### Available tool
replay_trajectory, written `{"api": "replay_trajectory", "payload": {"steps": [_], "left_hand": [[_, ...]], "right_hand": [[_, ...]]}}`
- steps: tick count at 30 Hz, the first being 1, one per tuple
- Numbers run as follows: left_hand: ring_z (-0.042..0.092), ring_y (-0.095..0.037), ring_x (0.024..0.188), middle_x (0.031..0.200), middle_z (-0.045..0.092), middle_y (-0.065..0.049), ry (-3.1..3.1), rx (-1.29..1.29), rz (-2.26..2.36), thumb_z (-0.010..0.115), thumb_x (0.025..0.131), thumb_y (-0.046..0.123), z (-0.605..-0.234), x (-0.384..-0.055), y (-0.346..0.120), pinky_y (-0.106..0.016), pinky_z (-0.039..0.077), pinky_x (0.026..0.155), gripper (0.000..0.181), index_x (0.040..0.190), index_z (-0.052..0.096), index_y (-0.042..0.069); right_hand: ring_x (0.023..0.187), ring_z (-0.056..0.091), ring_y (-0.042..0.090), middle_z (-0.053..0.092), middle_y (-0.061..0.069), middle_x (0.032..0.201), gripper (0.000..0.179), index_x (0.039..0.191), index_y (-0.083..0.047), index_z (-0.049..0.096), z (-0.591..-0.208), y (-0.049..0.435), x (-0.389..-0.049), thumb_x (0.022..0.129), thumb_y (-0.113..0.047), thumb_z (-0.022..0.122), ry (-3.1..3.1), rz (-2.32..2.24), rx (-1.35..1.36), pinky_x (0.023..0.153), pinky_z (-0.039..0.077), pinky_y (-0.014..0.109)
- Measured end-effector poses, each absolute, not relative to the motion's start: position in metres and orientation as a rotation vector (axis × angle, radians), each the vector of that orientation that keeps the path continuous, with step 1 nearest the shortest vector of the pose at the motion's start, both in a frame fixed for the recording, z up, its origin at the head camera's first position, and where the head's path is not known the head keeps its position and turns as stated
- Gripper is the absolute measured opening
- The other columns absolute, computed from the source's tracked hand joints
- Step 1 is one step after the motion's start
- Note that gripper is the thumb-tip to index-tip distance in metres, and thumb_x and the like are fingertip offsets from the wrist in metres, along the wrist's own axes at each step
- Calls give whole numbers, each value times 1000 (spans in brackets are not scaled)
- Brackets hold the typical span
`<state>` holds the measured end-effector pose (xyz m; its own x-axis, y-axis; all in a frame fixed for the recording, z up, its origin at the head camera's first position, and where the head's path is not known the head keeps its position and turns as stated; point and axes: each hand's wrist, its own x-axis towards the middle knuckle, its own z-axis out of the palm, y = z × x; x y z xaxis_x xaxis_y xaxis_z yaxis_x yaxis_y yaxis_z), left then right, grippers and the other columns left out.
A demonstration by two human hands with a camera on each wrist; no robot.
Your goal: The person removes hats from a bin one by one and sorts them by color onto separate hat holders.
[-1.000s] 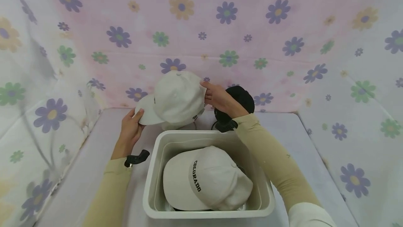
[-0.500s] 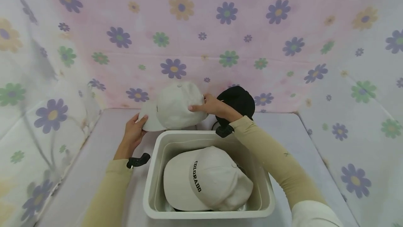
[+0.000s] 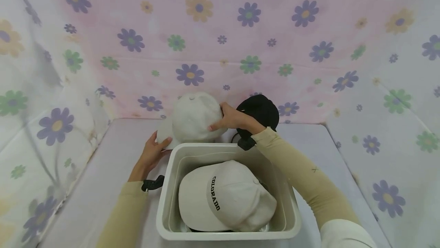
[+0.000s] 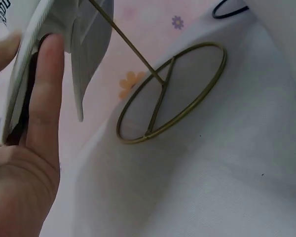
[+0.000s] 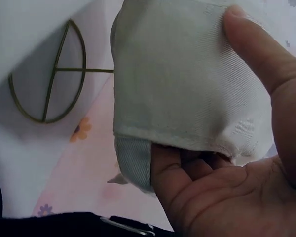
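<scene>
Both hands hold a white baseball cap (image 3: 196,118) behind the bin, its brim facing left. My left hand (image 3: 152,151) pinches the brim (image 4: 32,54) between thumb and fingers. My right hand (image 3: 233,118) grips the back of the cap, thumb on the outer cloth and fingers tucked under the rear edge, as the right wrist view shows. A gold wire stand (image 4: 158,74) with a round base rises under the cap; its top is hidden. Behind the held brim, the left wrist view shows another pale, brim-like flap (image 4: 89,54).
A cream plastic bin (image 3: 165,202) stands in front, with a beige cap lettered COLORADO (image 3: 230,198) inside. To the right of the white cap, a black cap (image 3: 261,112) sits raised near the back wall, partly behind my right wrist. Flowered cloth walls (image 3: 220,49) enclose the table (image 3: 103,187).
The white cap has come down lower over the stand. My left hand has moved down and right with the brim; my right hand has shifted lower, its thumb now on the outside of the cap.
</scene>
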<state>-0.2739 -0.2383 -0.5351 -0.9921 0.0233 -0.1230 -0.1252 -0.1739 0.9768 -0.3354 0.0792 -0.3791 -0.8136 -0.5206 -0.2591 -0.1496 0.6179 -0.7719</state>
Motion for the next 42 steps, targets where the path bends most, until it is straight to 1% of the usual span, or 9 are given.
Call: {"api": "replay_trajectory", "payload": {"steps": [3,7,12,19,23,27,30,35,42], "left_hand": [[66,-8,97,134,45,-12,1937,-70,2316,64,100,5,-534,-272,-237,-27,60,78,73,158,19,6],[66,-7,97,145,38,-26,2014,-96,2271,68,97,2,-532,-272,-237,-29,62,77,82,160,16,8],[65,-7,96,149,37,-32,2173,-117,2141,73,94,6,-528,-273,-240,-32,62,77,92,163,12,11],[71,-10,89,144,41,-34,2175,-163,2125,72,96,15,-523,-271,-241,-32,62,79,86,161,16,7],[64,-20,118,153,35,-31,2047,-250,2209,56,105,33,-522,-271,-241,-22,58,83,74,161,19,2],[38,-32,145,161,30,-24,1985,-391,2271,47,106,44,-519,-276,-237,-30,48,106,75,161,19,0],[39,-33,145,160,34,-24,2003,-502,2267,50,106,41,-517,-282,-231,-41,41,114,72,160,25,-1],[36,-34,147,162,30,-24,1949,-547,2258,51,107,34,-516,-286,-226,-44,37,117,70,159,23,-5],[33,-35,149,163,28,-24,1881,-586,2270,49,108,30,-519,-287,-224,-47,33,119,68,159,21,-5]], "right_hand": [[121,50,29,43,17,136,85,142,-1,30,-380,81,-335,83,-31,86,2417,-1028,-595,103,47,41],[120,49,30,43,18,133,81,137,0,32,-380,80,-335,83,-28,86,2448,-986,-653,102,46,40],[123,48,31,43,20,135,81,136,2,32,-381,78,-336,82,-23,87,2473,-949,-711,106,44,41],[129,48,33,42,22,142,90,143,3,28,-380,76,-335,81,-23,88,2515,-892,-701,111,42,43],[128,48,34,42,23,142,87,142,3,29,-380,78,-335,82,-22,86,2505,-890,-713,111,42,44],[127,48,31,42,19,141,82,142,0,31,-379,82,-335,85,-28,84,2428,-955,-679,108,45,43],[131,46,29,39,16,147,83,147,-5,30,-376,86,-336,88,-35,80,2350,-1027,-579,109,45,45],[132,49,30,39,17,150,82,149,-6,30,-375,86,-334,92,-44,74,2304,-1096,-458,110,45,48],[123,53,29,44,17,141,74,145,-4,33,-384,82,-334,93,-36,75,2324,-1136,-474,101,50,43]]}}
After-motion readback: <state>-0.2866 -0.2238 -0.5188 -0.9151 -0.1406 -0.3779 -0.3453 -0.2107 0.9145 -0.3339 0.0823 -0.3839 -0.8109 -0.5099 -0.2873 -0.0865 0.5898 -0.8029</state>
